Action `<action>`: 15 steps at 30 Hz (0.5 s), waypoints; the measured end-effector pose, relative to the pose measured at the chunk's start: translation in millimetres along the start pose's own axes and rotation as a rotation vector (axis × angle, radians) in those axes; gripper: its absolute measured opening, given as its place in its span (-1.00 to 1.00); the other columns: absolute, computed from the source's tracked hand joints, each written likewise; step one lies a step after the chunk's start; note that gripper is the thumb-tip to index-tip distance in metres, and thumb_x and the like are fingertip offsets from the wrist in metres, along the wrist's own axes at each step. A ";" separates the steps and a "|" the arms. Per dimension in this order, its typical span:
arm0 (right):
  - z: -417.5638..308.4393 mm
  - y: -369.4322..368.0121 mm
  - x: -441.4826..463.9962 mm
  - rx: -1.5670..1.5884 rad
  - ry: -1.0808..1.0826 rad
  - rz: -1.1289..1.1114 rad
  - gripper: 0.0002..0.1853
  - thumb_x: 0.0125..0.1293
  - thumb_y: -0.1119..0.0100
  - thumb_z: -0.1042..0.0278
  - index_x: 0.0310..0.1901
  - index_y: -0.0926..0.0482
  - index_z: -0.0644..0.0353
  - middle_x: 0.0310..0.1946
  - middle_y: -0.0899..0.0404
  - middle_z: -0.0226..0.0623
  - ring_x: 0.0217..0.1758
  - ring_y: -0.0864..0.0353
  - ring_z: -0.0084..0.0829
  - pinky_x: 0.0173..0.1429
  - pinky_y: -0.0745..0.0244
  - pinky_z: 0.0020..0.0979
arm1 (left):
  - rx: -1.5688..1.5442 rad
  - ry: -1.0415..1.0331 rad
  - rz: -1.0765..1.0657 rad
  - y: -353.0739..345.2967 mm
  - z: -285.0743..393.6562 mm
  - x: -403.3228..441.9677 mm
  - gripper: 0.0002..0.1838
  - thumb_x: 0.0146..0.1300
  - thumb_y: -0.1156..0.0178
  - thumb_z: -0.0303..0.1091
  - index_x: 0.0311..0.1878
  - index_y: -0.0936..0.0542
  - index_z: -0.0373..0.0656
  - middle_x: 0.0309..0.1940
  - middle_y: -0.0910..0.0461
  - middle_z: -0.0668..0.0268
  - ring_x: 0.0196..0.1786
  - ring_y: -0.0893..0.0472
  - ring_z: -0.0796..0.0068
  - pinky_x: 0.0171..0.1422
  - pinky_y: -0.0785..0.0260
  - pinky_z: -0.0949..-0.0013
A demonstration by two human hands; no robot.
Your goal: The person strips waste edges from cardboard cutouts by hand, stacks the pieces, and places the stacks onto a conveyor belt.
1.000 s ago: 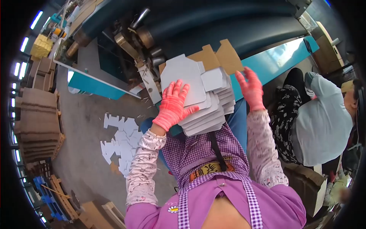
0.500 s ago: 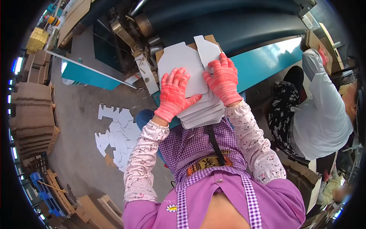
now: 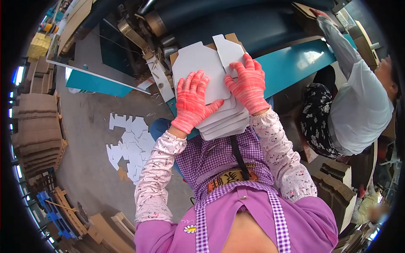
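Note:
A stack of white cardboard pieces (image 3: pixel 223 125) rests in front of my lap, at the edge of a teal table (image 3: pixel 291 67). My left hand (image 3: pixel 193 98), in a red knitted glove, lies flat on the top white sheet (image 3: pixel 198 61) with its fingers spread. On the right, my gloved right hand (image 3: pixel 247 82) lies over a narrower white flap (image 3: pixel 229 49), fingers spread and palm down. Brown cardboard (image 3: pixel 233 38) peeks out behind the flap. The undersides of both hands are hidden.
Dark rollers (image 3: pixel 244 21) span the far side. White scraps (image 3: pixel 133 143) litter the floor at left, near brown cardboard stacks (image 3: pixel 38 130). A co-worker in a white top (image 3: pixel 358 105) sits at right, reaching to the table. Cardboard bundles (image 3: pixel 335 192) stand below them.
My right hand has come in from the stack's right side onto the flap, which now lies folded over, white side up. My left hand stays on the stack. The co-worker's arm has reached forward.

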State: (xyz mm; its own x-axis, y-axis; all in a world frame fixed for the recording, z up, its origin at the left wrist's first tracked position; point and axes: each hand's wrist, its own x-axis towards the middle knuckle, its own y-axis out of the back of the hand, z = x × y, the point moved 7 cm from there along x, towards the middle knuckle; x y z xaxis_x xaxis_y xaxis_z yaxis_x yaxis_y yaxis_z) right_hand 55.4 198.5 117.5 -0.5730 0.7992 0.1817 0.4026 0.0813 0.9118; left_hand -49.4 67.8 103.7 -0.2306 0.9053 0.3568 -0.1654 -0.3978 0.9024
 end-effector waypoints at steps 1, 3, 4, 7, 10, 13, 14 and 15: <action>0.2 -0.1 0.6 -0.006 0.002 -0.006 -0.56 0.10 -0.38 0.09 0.05 -0.64 -0.05 0.41 -0.27 -0.06 0.44 -0.23 -0.01 0.42 -0.24 -0.12 | 0.001 0.006 -0.005 -0.2 -0.3 0.0 -0.16 0.07 -0.32 0.23 0.28 -0.42 -0.18 0.38 -0.31 0.14 0.45 -0.25 0.10 0.53 0.03 -0.04; 0.5 -2.2 -0.7 -0.023 0.004 -0.020 -0.56 0.10 -0.37 0.10 0.05 -0.64 -0.06 0.41 -0.27 -0.05 0.44 -0.23 -0.01 0.42 -0.24 -0.12 | -0.005 0.031 -0.072 0.2 -1.4 2.6 -0.20 0.13 -0.28 0.20 0.32 -0.41 -0.12 0.39 -0.30 0.17 0.45 -0.26 0.12 0.54 0.02 -0.01; 0.1 -2.5 -0.5 -0.037 0.004 -0.025 -0.56 0.10 -0.37 0.10 0.05 -0.64 -0.06 0.41 -0.27 -0.04 0.44 -0.23 -0.01 0.43 -0.23 -0.12 | -0.010 0.042 -0.104 2.4 -1.0 7.3 -0.21 0.15 -0.26 0.19 0.35 -0.40 -0.09 0.40 -0.30 0.18 0.45 -0.26 0.13 0.54 0.02 0.00; 0.0 -1.4 0.4 -0.036 0.011 -0.036 -0.55 0.07 -0.35 0.13 0.04 -0.65 -0.02 0.38 -0.29 0.01 0.41 -0.25 0.03 0.42 -0.23 -0.11 | -0.215 0.071 -0.159 11.1 -4.7 42.5 -0.35 0.29 -0.15 0.09 0.39 -0.38 0.02 0.41 -0.30 0.24 0.45 -0.27 0.18 0.54 0.02 0.03; 6.0 -1.8 0.6 0.003 0.105 -0.040 -0.54 0.09 -0.34 0.11 0.05 -0.65 0.03 0.36 -0.32 0.04 0.39 -0.29 0.01 0.40 -0.26 -0.12 | -0.047 -0.214 -0.128 -26.1 6.8 55.2 -0.48 0.39 -0.07 -0.07 0.38 -0.40 0.06 0.41 -0.33 0.29 0.44 -0.29 0.20 0.53 0.01 0.04; 53.7 9.9 -0.5 0.430 0.017 0.010 -0.53 0.19 -0.32 0.05 0.08 -0.62 0.10 0.31 -0.38 0.03 0.36 -0.38 -0.08 0.35 -0.34 -0.17 | -0.114 -0.177 -0.069 -25.2 4.5 54.5 -0.55 0.39 -0.06 -0.20 0.33 -0.45 0.03 0.39 -0.38 0.31 0.43 -0.31 0.18 0.52 -0.02 0.02; 74.8 10.9 -5.3 0.635 -0.028 0.023 -0.53 0.23 -0.31 0.03 0.09 -0.61 0.13 0.29 -0.40 0.03 0.34 -0.41 -0.11 0.33 -0.38 -0.20 | -0.136 -0.161 -0.052 -24.6 4.0 49.3 -0.56 0.39 -0.06 -0.21 0.32 -0.46 0.03 0.38 -0.38 0.31 0.43 -0.31 0.18 0.52 -0.02 0.02; 107.2 -2.2 -10.5 0.874 -0.278 0.038 -0.48 0.34 -0.23 -0.06 0.10 -0.58 0.24 0.14 -0.55 -0.04 0.21 -0.54 -0.23 0.24 -0.44 -0.29 | -0.134 -0.169 -0.018 -20.0 7.2 48.9 -0.58 0.37 -0.08 -0.25 0.28 -0.50 0.00 0.36 -0.40 0.29 0.42 -0.32 0.16 0.51 -0.02 0.02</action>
State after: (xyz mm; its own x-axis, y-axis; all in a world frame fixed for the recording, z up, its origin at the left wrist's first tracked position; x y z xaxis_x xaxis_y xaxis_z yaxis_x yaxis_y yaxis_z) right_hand 137.0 253.8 74.1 -0.4014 0.9159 0.0074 0.8792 0.3830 0.2834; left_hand -50.4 121.1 104.8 -0.0645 0.9202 0.3862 -0.2969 -0.3871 0.8729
